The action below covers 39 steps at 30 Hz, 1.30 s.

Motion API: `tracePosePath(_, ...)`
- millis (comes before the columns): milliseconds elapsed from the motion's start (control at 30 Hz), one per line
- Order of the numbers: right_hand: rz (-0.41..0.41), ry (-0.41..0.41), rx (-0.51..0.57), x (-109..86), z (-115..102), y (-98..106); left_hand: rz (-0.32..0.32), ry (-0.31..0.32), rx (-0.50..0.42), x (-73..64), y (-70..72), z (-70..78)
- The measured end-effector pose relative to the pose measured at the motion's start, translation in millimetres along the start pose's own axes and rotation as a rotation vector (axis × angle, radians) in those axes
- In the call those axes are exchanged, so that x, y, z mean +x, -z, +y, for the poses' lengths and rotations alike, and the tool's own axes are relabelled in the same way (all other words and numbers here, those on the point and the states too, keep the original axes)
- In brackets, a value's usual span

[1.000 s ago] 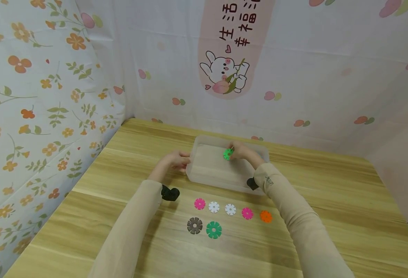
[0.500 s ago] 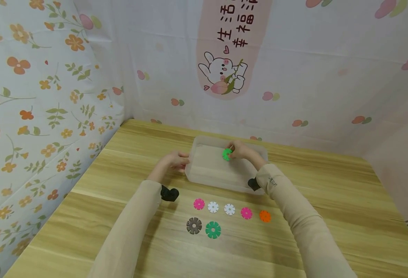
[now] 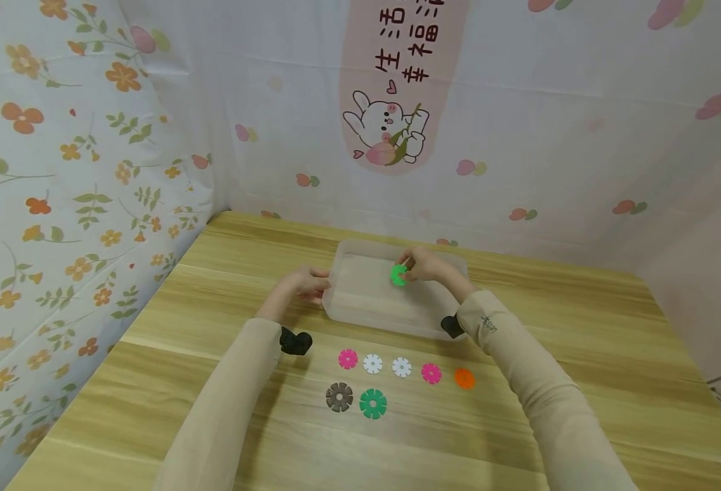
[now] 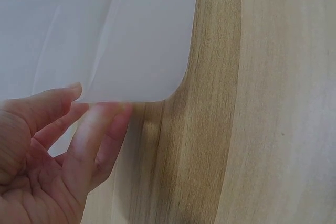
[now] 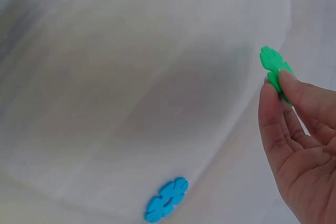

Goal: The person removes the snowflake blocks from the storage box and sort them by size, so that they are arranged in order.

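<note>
A shallow translucent plastic bin [image 3: 385, 322] stands toward the back of the table. My left hand [image 3: 301, 283] pinches its left rim, thumb on top and fingers underneath in the left wrist view. Over the bin, my right hand [image 3: 426, 264] holds a bright green notched disc [image 5: 273, 61] between thumb and fingertips. A blue notched disc [image 5: 178, 186] lies low in the right wrist view, at the bin's edge. In front of the bin, a row of small discs runs from a pink disc [image 3: 348, 351] past white ones to an orange disc [image 3: 464, 372].
Nearer the front lie a larger grey-brown disc [image 3: 339, 408] and a larger green disc [image 3: 373, 414]. Behind the wooden table [image 3: 581, 327] hangs a printed cloth [image 3: 520, 136], with a flowered cloth [image 3: 90, 239] along the left side.
The head view has shifted slightly, so the scene sits a little further left. Both hands keep their holds; the green disc remains over the bin, barely moved.
</note>
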State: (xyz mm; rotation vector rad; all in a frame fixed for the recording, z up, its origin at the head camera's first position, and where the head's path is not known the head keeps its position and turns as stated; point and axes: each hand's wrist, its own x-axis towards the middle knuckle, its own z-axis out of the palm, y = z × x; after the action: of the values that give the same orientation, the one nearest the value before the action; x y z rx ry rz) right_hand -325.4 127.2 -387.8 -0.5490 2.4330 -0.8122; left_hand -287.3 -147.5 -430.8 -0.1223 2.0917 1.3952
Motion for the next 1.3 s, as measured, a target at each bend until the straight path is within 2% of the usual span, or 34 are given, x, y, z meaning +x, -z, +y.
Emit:
tracePosePath(133, 0.01, 0.028, -0.02, -10.0, -5.5, -0.6, 0.015, 0.01, 0.01, 11.6, 0.7, -6.3)
tracePosePath(167, 0.014, 0.032, -0.027, -12.4, -6.3, -0.3, 0.035, 0.026, 0.023, 1.6, -3.5, -0.8)
tracePosePath(233, 0.019, 0.04, -0.029, -14.9, -5.6, -0.2, 0.037, 0.024, 0.027, 1.8, -3.5, -1.4)
tracePosePath(267, 0.017, 0.048, -0.034, -15.9, -5.3, 0.1, 0.013, 0.0, 0.004, 4.9, -1.3, -4.7)
tracePosePath(367, 0.013, 0.08, -0.052, -21.5, -6.2, 0.4, -0.001, -0.009, -0.01, -3.7, -2.5, -0.7)
tracePosePath(400, 0.011, 0.081, -0.045, -22.6, -6.1, 0.4, 0.005, -0.001, -0.001, -2.3, -1.9, 0.0)
tracePosePath(467, 0.002, 0.097, -0.038, -26.1, -7.5, 0.8, 0.012, 0.0, 0.013, -12.4, -4.3, 6.1)
tracePosePath(500, 0.0, 0.102, -0.035, -27.8, -8.4, 1.1, 0.037, 0.023, 0.041, -21.0, -7.8, 12.4)
tracePosePath(633, -0.011, 0.113, -0.019, -34.6, -10.6, 2.3, 0.035, 0.029, 0.053, -29.7, -8.9, 17.9)
tracePosePath(1067, -0.052, 0.142, 0.017, -52.6, -18.6, 3.5, 0.052, 0.035, 0.047, -32.0, -9.7, 19.7)
tracePosePath(1300, -0.084, 0.156, 0.085, -58.7, -22.3, -0.5, 0.052, 0.041, 0.049, -30.9, -9.4, 20.0)
